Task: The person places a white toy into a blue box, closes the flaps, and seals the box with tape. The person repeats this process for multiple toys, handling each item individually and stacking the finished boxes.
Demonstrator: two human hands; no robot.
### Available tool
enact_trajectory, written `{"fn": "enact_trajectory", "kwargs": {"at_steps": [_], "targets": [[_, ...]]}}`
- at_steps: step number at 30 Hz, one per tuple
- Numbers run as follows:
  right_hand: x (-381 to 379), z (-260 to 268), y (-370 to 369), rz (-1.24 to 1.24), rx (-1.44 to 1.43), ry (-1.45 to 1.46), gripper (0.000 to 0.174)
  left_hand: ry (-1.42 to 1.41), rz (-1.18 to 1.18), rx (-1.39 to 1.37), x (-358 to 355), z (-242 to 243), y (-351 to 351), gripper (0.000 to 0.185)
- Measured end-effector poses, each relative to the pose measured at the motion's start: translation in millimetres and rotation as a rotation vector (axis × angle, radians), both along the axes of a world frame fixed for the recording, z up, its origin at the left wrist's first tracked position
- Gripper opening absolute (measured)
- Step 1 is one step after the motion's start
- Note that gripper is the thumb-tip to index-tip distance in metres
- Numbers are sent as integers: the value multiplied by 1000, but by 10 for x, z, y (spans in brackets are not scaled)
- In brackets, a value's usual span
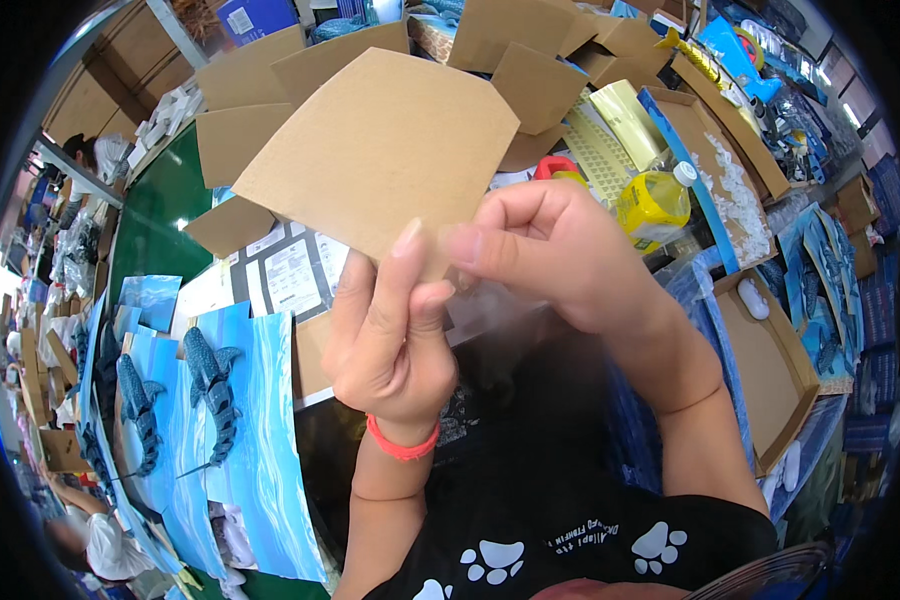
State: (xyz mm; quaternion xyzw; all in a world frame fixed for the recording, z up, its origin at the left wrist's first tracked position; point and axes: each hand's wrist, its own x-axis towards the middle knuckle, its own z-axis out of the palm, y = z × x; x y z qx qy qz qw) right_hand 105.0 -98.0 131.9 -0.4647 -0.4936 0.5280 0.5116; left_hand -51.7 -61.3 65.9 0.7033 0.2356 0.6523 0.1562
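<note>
A plain brown cardboard sheet (382, 150) is raised in front of me, its broad face turned up to view. My left hand (390, 337) pinches its lower edge between the fingers. Close beside it, my right hand (562, 255) has thumb and curled fingers at the sheet's lower right corner. Below the sheet lie papers with printed labels (292, 277) on the table. To the left, jointed blue toy whale sharks (214, 390) rest on blue wave-printed cards (270, 420).
Open cardboard flaps (247, 142) crowd the back. On the right stand a yellow bottle with a white cap (654, 202), a yellow sticker sheet (596, 142), a blue-edged box with white scraps (727, 187) and a shallow cardboard tray (765, 367). Other people (105, 536) are at the far left.
</note>
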Motion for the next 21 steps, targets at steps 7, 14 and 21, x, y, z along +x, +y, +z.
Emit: {"fn": "enact_trajectory", "kwargs": {"at_steps": [7, 14, 21], "targets": [[51, -5, 36, -57, 29, -37, 39, 18, 39, 28, 21, -18, 3, 30], [97, 65, 21, 130, -268, 332, 29, 5, 28, 55, 44, -52, 7, 31], [-52, -18, 30, 4, -170, 182, 40, -51, -2, 34, 54, -44, 28, 30]]}}
